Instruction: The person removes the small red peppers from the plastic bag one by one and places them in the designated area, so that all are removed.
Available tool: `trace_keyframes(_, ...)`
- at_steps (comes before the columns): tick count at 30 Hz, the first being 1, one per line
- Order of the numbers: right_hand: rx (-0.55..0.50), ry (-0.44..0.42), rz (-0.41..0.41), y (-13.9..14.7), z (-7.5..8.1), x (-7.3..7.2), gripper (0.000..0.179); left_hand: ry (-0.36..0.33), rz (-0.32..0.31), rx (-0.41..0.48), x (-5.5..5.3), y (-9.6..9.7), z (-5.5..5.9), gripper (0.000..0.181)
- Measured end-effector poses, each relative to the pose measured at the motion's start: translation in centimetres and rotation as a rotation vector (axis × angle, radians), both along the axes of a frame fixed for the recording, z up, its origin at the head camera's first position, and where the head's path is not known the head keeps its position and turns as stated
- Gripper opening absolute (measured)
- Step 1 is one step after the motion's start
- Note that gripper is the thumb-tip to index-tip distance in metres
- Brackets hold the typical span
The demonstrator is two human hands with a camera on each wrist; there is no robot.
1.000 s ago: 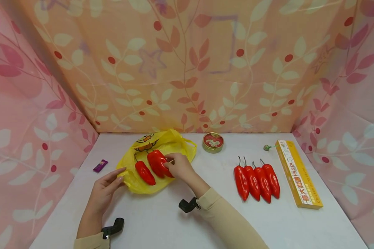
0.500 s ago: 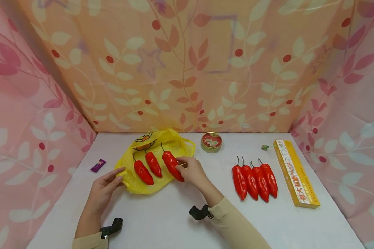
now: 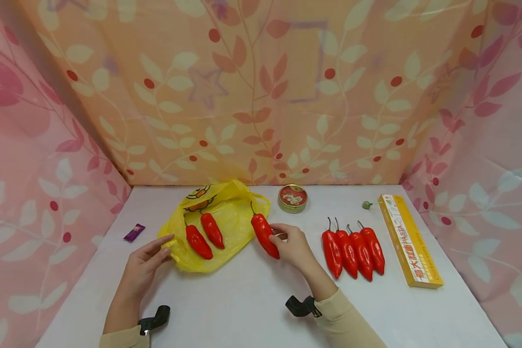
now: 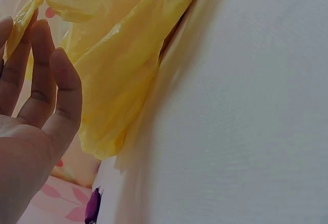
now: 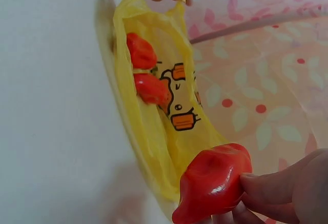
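My left hand [image 3: 141, 268] pinches the left edge of a yellow plastic bag [image 3: 237, 212] with a cartoon print; the bag lies with its mouth spread toward me. Two red chili peppers [image 3: 198, 242] rest inside it, side by side. Just off the bag's right edge, my right hand [image 3: 295, 245] grips another red pepper [image 3: 263, 232] between thumb and fingers, its stem pointing away from me. The right wrist view shows this pepper [image 5: 215, 183] close up, with the bag behind it. In the left wrist view the fingers [image 4: 43, 75] are at the bag's gathered edge.
Several red peppers [image 3: 349, 253] lie in a row to the right. Beyond them are a yellow pasta box [image 3: 411, 241] and a small green pod [image 3: 366, 205]. A round tin [image 3: 293, 198] stands behind the right hand. A purple packet [image 3: 134, 232] lies left.
My right hand has drawn one pepper rightward out of the bag, away from the two inside. The left hand keeps its hold on the bag's edge.
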State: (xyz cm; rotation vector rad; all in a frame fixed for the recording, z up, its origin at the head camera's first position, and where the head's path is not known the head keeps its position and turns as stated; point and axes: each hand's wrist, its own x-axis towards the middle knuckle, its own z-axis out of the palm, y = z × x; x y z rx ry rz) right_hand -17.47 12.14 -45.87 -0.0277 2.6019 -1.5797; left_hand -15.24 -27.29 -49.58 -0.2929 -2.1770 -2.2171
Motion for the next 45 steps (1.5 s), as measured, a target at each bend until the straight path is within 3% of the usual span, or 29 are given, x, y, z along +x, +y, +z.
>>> trace_keyframes(9,0.062,-0.024,-0.112,3.3,-1.0,1.8,0.037,0.0,-0.018,0.024,-0.1,-0.1,0.1,0.04)
trace_keyframes(19,0.139,-0.011,-0.225,6.3,-1.5,4.1,0.039,-0.018,0.013,0.017,0.1,0.0,0.4,0.041)
trace_keyframes(30,0.34,0.087,-0.263,7.9,-1.6,5.1,0.043,-0.035,0.025,0.009,0.0,-0.3,-0.1,0.042)
trace_keyframes(37,0.529,0.132,-0.254,7.7,-1.9,5.2,0.043,-0.01,-0.006,0.024,0.3,-0.3,0.0,0.041)
trace_keyframes(45,0.707,0.162,-0.276,7.9,-1.2,5.6,0.047,-0.022,0.018,0.006,0.2,-0.2,0.3,0.042)
